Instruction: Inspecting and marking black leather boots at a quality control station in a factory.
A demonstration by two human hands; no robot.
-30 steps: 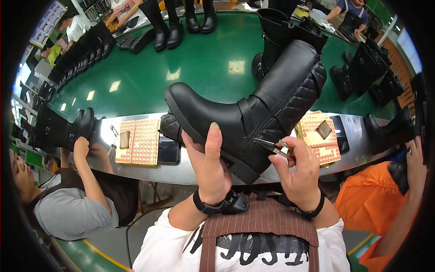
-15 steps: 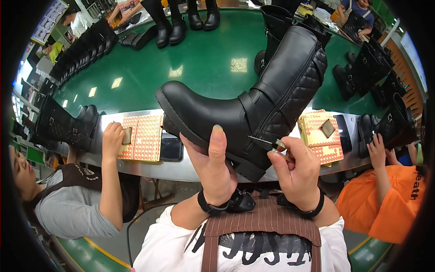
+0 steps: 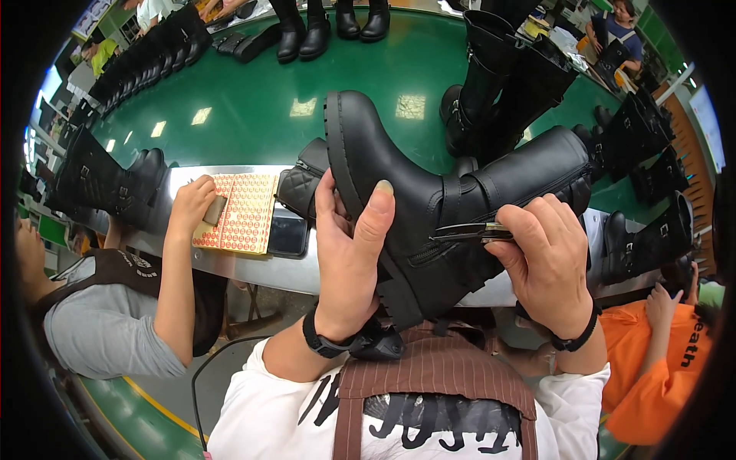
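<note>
Holding a black boot [image 3: 429, 207] up over the steel table edge [image 3: 253, 264], we clamp its sole with our left hand [image 3: 349, 257]; our right hand [image 3: 548, 264] pinches slim metal tweezers [image 3: 468, 230] against its shaft, near the zipper.

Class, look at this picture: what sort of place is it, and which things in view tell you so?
Probably a footwear factory line: many black boots stand on a long green belt, co-workers sit alongside, and the person's hands hold a boot.

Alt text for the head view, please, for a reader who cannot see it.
A person's left hand grips a black boot by its foot while the right hand holds small metal snips at its zipper. A co-worker's hand rests on a sticker sheet.
</note>
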